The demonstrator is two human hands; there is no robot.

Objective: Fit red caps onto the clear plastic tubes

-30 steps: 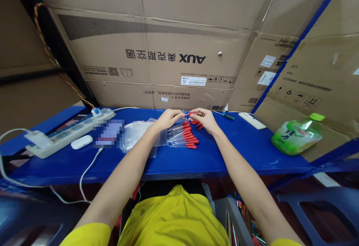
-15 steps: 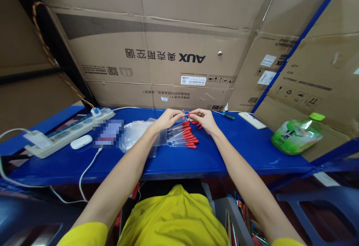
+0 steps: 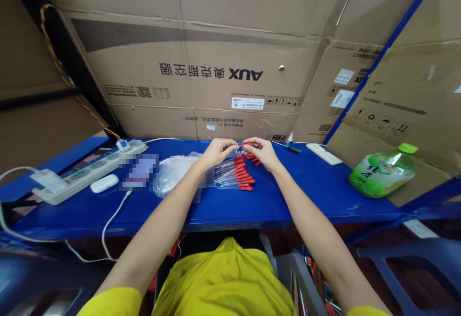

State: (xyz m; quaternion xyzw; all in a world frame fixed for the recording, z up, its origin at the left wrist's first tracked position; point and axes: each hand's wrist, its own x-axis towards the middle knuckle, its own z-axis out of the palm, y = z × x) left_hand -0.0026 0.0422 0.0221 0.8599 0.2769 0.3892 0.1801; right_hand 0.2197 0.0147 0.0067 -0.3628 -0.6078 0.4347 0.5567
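Observation:
My left hand [image 3: 215,152] and my right hand [image 3: 263,152] meet at the far middle of the blue table [image 3: 223,205]. Both pinch one small clear sleeve with a red-tipped piece [image 3: 240,146] between their fingertips. Just below the hands lies a row of several clear sleeves with red ends [image 3: 237,176]. A heap of empty clear plastic bags [image 3: 176,172] lies to the left of the row, beside my left wrist.
A white power strip [image 3: 86,172] with cables, a white earbud case [image 3: 104,183] and a blurred-out item sit at the left. A green-handled tool [image 3: 293,149], a white flat device [image 3: 324,154] and a green bottle [image 3: 383,172] lie at the right. Cardboard boxes wall the back.
Hardly anything differs: both hands stay pinched together at the same spot, and the view has shifted slightly.

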